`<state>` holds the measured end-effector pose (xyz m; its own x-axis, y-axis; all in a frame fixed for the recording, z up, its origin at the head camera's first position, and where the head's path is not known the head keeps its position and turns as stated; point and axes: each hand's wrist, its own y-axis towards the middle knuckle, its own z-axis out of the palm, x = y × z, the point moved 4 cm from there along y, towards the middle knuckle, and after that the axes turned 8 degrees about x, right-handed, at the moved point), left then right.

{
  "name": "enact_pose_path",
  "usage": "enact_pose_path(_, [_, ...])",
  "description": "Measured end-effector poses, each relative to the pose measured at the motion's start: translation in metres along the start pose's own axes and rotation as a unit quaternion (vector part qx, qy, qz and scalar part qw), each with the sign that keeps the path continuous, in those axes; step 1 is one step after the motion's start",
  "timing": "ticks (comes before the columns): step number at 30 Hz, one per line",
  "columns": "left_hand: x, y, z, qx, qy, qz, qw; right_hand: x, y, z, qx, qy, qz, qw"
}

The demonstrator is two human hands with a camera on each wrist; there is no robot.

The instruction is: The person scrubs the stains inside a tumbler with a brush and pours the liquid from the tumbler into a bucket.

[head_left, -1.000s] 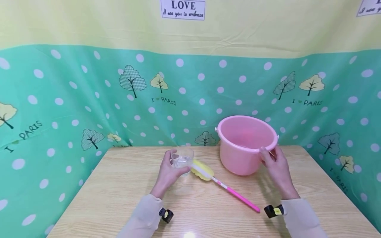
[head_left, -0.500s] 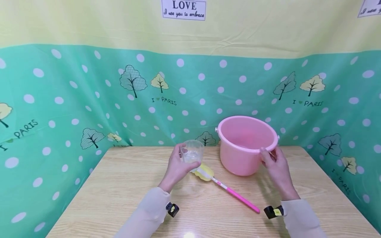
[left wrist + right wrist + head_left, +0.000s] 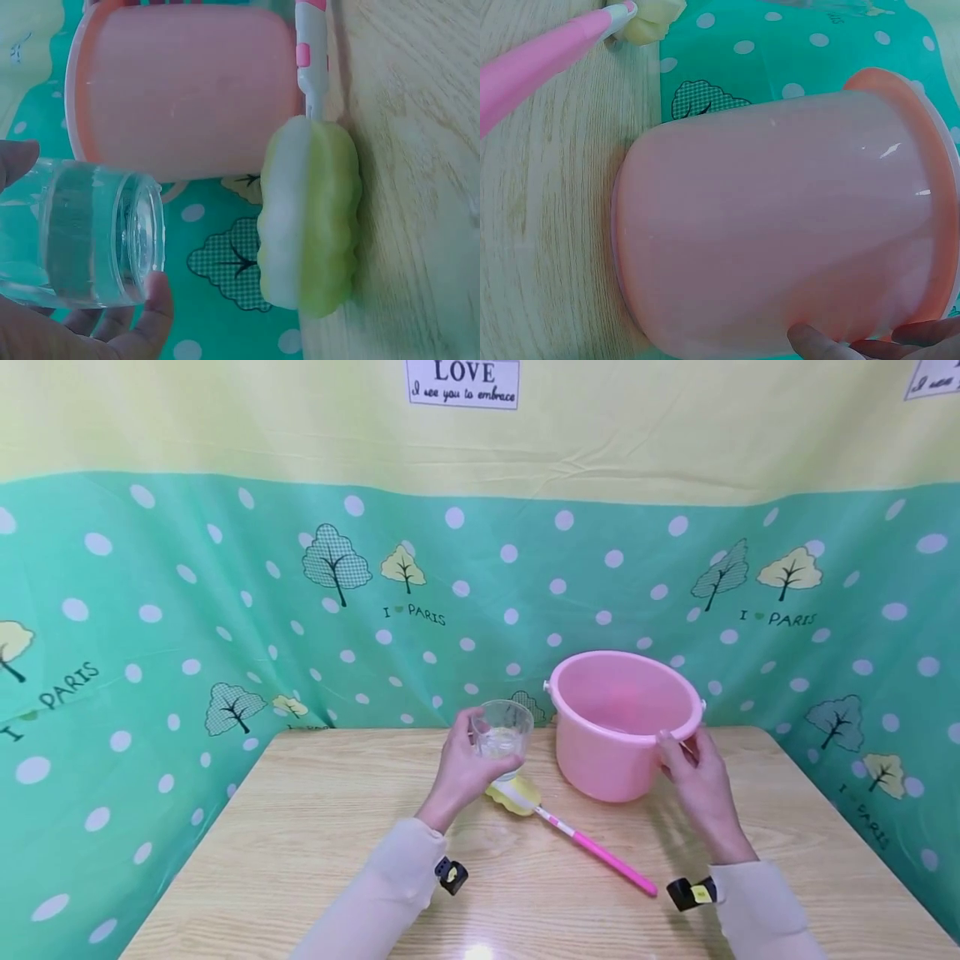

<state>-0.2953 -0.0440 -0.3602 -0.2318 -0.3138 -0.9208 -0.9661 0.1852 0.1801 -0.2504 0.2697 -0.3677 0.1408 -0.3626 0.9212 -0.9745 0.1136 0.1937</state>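
Note:
My left hand point(image 3: 463, 777) holds a clear glass point(image 3: 504, 727) upright above the table, thumb on one side and fingers round the other. Some clear liquid seems to be inside it, as the left wrist view also suggests. Just below the glass, the yellow-and-white sponge head of a bottle brush point(image 3: 517, 795) lies on the tabletop. At the right, a pink bucket point(image 3: 603, 760) stands upright on the table. My right hand point(image 3: 703, 793) grips its near right rim; in the right wrist view, fingertips point(image 3: 821, 343) touch the bucket's side.
The brush's pink handle point(image 3: 611, 860) runs diagonally across the wooden table point(image 3: 300, 860) toward its front right. Behind the table and along both sides hangs a green and yellow dotted curtain point(image 3: 420, 668), close to the back edge and the bucket.
My left hand has lifted the glass and carried it rightward, from beside the sponge head to above it and nearer the bucket. The right hand, bucket and brush have stayed put.

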Motion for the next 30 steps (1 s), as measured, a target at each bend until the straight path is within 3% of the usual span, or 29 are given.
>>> enact_pose_path(11, [-0.015,0.008,0.007,0.006,0.017,0.030,0.9994,-0.002,-0.001,0.001,-0.003,0.000,0.010,0.9999])
enact_pose_path(19, [-0.030,0.013,0.013,0.021,0.034,0.031,0.9988,-0.002,0.000,0.002,-0.004,0.000,0.007,1.0000])
enact_pose_path(30, [-0.038,0.022,0.020,0.021,0.034,0.036,0.9985,-0.001,0.001,0.001,-0.005,-0.006,0.001,1.0000])
